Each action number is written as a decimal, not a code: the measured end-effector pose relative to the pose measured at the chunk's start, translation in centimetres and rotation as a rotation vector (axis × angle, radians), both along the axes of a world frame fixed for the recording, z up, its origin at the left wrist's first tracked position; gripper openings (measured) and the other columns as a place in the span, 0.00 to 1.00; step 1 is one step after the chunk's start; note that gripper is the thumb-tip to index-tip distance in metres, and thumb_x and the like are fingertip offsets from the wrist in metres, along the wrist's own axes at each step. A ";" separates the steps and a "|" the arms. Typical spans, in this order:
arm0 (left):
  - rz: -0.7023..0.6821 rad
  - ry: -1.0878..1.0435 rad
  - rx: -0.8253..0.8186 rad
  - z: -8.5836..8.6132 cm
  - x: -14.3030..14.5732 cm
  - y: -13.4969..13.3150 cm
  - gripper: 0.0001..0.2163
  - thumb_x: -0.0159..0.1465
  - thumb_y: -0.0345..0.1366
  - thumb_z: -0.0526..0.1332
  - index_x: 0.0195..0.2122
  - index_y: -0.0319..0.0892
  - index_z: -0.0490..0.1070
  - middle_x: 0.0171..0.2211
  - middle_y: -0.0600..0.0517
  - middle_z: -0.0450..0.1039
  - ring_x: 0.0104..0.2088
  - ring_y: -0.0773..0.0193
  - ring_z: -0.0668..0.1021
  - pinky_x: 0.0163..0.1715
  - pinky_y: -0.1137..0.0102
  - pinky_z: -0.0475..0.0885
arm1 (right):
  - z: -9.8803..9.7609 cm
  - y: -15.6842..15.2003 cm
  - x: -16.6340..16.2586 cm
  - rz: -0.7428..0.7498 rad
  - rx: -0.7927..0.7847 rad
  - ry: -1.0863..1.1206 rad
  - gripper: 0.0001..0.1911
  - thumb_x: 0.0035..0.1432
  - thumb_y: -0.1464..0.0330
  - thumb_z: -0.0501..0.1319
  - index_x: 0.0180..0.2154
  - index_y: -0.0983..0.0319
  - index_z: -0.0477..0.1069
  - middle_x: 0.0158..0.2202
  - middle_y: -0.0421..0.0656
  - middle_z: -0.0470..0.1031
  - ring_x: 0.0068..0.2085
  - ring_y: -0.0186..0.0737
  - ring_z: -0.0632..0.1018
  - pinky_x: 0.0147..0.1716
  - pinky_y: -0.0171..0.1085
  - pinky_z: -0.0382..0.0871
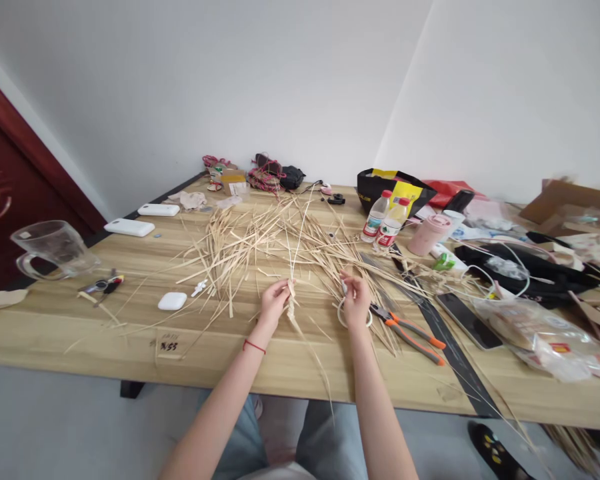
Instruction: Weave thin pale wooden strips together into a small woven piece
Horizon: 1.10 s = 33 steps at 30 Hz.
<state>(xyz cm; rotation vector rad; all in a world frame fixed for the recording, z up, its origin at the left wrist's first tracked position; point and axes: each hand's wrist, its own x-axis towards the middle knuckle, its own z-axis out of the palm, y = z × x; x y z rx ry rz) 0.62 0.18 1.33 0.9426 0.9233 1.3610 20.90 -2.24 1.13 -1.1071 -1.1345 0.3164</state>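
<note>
My left hand (274,301) is closed in a pinch on a small bundle of pale straw strips (293,293) that stand up from the wooden table (130,333); a red thread is round that wrist. My right hand (355,300) is closed over a white ring of tape (341,315) at the near edge of a wide heap of loose straw (260,243). Both hands rest at the table's front middle, a short gap apart.
Orange-handled pliers (411,331) and a long black ruler (450,347) lie right of my right hand. Two water bottles (383,219), a pink cup (429,235), a phone (467,320) and bags crowd the right. A glass jug (50,248), scissors (103,285) and an earbud case (172,301) sit left.
</note>
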 end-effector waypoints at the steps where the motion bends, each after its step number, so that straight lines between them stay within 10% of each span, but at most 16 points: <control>1: -0.014 0.003 -0.010 0.1 0.0 -0.1 0.14 0.46 0.37 0.69 0.35 0.39 0.79 0.38 0.45 0.77 0.29 0.69 0.73 0.26 0.76 0.66 | -0.1 -0.1 -0.4 0.021 -0.015 -0.070 0.06 0.59 0.70 0.52 0.38 0.59 0.66 0.43 0.47 0.78 0.47 0.44 0.77 0.49 0.49 0.67; 14: -0.131 -0.012 -0.074 0.5 0.2 -0.5 0.15 0.45 0.39 0.70 0.34 0.39 0.79 0.31 0.49 0.77 0.24 0.71 0.71 0.24 0.75 0.65 | -1.2 0.0 -1.4 0.150 -0.122 -0.491 0.20 0.52 0.79 0.49 0.42 0.58 0.72 0.44 0.44 0.78 0.48 0.44 0.76 0.50 0.47 0.68; 33: -0.171 0.019 -0.064 0.3 0.2 -0.6 0.15 0.46 0.40 0.70 0.34 0.40 0.78 0.32 0.48 0.77 0.24 0.70 0.73 0.24 0.75 0.68 | -0.8 -0.2 -2.1 0.164 -0.104 -0.559 0.21 0.46 0.83 0.50 0.33 0.58 0.74 0.42 0.45 0.79 0.48 0.45 0.76 0.50 0.48 0.67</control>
